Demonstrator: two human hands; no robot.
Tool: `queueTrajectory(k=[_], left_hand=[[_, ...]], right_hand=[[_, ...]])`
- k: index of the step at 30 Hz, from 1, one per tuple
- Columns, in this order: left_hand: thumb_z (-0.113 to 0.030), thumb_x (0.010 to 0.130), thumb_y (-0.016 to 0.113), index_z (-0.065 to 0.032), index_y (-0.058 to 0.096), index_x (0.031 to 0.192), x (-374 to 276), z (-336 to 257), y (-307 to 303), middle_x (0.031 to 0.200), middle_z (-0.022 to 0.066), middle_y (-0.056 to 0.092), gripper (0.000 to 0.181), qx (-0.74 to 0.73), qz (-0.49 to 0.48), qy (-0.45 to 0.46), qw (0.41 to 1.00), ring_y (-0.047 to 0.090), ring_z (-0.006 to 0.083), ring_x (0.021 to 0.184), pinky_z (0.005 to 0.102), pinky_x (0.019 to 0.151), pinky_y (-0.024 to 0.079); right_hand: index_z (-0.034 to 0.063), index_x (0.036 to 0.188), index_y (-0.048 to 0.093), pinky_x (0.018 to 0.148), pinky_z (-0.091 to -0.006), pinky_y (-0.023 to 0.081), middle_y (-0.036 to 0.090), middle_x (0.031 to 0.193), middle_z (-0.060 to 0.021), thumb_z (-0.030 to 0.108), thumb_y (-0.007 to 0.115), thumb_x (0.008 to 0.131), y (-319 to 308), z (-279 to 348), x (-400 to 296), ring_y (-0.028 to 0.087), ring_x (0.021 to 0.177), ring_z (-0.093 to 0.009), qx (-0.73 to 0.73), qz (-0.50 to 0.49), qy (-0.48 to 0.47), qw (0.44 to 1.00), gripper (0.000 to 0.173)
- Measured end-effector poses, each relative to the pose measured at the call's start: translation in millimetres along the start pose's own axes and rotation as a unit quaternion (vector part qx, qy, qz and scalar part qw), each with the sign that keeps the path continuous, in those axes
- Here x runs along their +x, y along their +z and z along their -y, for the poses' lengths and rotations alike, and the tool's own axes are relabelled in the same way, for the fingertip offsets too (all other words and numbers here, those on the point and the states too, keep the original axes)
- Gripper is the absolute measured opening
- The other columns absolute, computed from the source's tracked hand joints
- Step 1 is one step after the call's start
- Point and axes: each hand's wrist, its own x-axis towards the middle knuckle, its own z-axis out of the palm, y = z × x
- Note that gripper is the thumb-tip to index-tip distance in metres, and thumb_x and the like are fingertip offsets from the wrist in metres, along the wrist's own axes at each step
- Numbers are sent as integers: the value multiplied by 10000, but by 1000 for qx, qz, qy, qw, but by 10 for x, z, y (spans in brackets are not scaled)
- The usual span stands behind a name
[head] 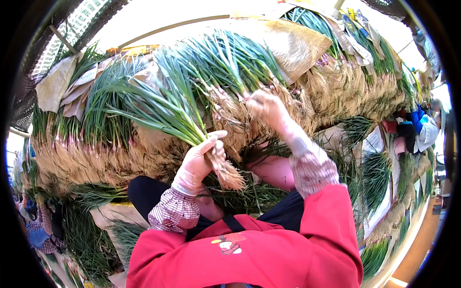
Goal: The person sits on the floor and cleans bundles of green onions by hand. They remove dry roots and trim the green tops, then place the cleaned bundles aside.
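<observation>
My left hand (200, 158) is closed around a bunch of spring onions (189, 127). Their green leaves fan up and left, and the tan roots (229, 176) hang out below my fist. Before me lies a long heap of spring onions (216, 57), leaves pointing away and matted roots (234, 111) facing me. At the near side of this heap is my right hand (266, 106), blurred, its curled fingers at the pale base of a spring onion stalk (246, 94).
Brown paper sheets (288, 43) cover parts of the heap. Loose leaves (248, 198) litter the ground between my legs. More bunches (376, 180) lie on sheets to the right. Other people sit at the far left (37, 230) and far right (419, 126).
</observation>
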Motion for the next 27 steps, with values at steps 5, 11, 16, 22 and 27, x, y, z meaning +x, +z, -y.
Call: queueTrajectory(k=[5,11,16,22,27], left_hand=[[-173,963,522,7,575,1196,43,138,-182,959,61,653,299,71,-40,-27,996,598,139,748,287,650,505],[-280,906,618,-2,640,805,-156,309,41,614,71,606,297,219,-187,-58,956,531,146,383,253,344,415],[-241,898,630,-12,653,846,-289,145,134,616,52,592,236,225,-218,-30,949,490,128,368,241,356,384],[-210,936,567,28,517,1241,-345,80,-232,755,35,544,390,22,12,86,996,487,145,686,300,701,387],[-188,921,574,35,506,1257,-239,121,-191,804,48,588,409,-18,24,23,999,530,156,725,305,694,429]], right_hand=[[98,1074,655,693,-360,492,634,775,-114,392,573,934,371,475,-789,631,721,-231,-48,323,48,944,337],[57,834,635,665,-398,515,665,777,-116,335,580,888,818,434,-460,661,726,-306,-216,129,-16,968,288],[83,766,639,576,-381,528,639,689,-116,235,596,860,843,-55,-492,646,631,-288,-192,-58,2,980,184],[124,891,658,661,-355,524,627,810,-94,177,615,841,267,-186,-338,628,741,-253,-231,122,-222,939,84],[84,1096,620,865,-428,471,582,1084,-127,373,652,827,-301,-930,677,574,1036,-300,-554,-31,95,826,396]])
